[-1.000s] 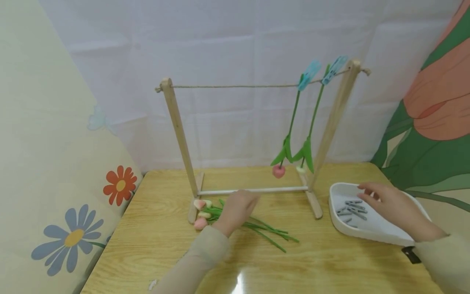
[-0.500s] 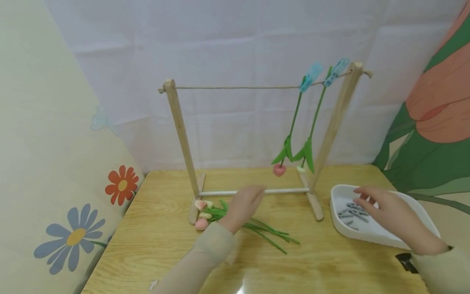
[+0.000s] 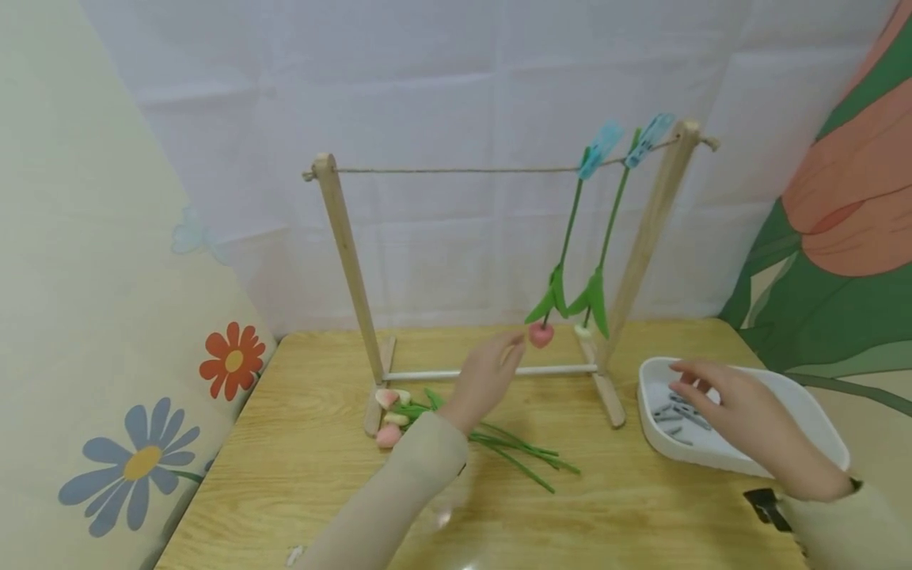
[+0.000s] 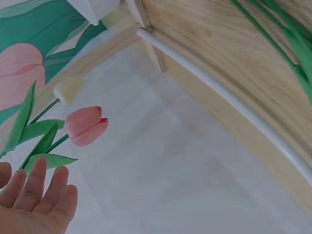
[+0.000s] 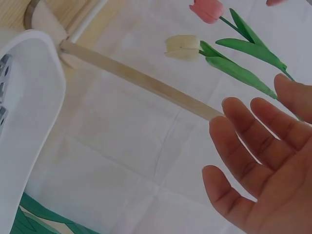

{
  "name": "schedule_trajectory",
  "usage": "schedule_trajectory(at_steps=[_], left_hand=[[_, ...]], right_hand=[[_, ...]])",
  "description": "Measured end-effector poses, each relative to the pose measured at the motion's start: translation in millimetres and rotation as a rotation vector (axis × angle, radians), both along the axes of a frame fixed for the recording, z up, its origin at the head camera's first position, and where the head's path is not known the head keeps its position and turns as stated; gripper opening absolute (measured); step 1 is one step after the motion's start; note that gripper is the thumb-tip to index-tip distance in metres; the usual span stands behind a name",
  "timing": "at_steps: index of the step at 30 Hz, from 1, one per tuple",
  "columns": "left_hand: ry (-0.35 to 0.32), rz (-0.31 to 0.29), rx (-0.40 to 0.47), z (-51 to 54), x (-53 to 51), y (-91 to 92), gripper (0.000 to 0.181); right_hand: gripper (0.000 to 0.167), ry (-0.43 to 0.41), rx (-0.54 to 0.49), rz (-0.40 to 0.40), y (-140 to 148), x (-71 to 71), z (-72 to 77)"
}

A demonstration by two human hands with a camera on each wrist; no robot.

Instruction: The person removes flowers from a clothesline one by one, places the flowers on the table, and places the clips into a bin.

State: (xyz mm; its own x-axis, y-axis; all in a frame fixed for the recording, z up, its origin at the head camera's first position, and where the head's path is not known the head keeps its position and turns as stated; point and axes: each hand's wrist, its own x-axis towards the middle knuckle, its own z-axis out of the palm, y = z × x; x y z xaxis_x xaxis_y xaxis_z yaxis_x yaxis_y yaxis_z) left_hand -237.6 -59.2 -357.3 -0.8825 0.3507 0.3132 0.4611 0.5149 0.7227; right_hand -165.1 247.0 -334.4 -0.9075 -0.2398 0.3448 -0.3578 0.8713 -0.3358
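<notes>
My left hand (image 3: 486, 381) hovers over the stems of a bunch of artificial tulips (image 3: 527, 453), its relaxed fingers holding nothing. Close to its fingertips in the head view, a pink tulip (image 3: 541, 335) hangs upside down from a rope (image 3: 456, 169), clipped by a blue clothespin (image 3: 601, 150). A pale tulip (image 3: 596, 301) hangs beside it under another blue clothespin (image 3: 649, 140). Over a white tray (image 3: 830, 443) with several grey clothespins (image 3: 670, 413), my right hand (image 3: 744, 416) is loosely bent. The right wrist view shows nothing between its fingers (image 5: 234, 151).
Two wooden posts (image 3: 349, 261) carry the rope, joined low down by a white rod (image 3: 556, 370). The rack stands on a wood-grain table (image 3: 321, 475) before a white cloth (image 3: 427, 269). Printed flowers (image 3: 233, 360) decorate the left side panel.
My left hand has risen and moved slightly right, away from the bunch toward the hanging pink tulip. The right hand has shifted a little left over the tray. The hanging tulips stay clipped.
</notes>
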Motion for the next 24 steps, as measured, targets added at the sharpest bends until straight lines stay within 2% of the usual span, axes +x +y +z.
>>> schedule_trajectory(at_steps=[7, 14, 17, 24], left_hand=[[0.051, -0.026, 0.078, 12.9, -6.7, 10.7, 0.031], [0.1, 0.012, 0.125, 24.2, -9.8, 18.9, 0.032], [0.084, 0.014, 0.174, 30.3, -12.9, 21.3, 0.034], [-0.023, 0.025, 0.298, 35.7, -22.0, 25.9, 0.036]], right_hand=[[0.027, 0.009, -0.039, 0.01, -7.2, -0.2, 4.9], [0.027, 0.019, -0.061, 0.019, -14.5, -2.5, 8.6], [0.026, 0.053, -0.066, 0.031, -16.9, -4.0, 9.9], [0.025, 0.082, -0.072, 0.062, -21.6, -7.1, 11.0]])
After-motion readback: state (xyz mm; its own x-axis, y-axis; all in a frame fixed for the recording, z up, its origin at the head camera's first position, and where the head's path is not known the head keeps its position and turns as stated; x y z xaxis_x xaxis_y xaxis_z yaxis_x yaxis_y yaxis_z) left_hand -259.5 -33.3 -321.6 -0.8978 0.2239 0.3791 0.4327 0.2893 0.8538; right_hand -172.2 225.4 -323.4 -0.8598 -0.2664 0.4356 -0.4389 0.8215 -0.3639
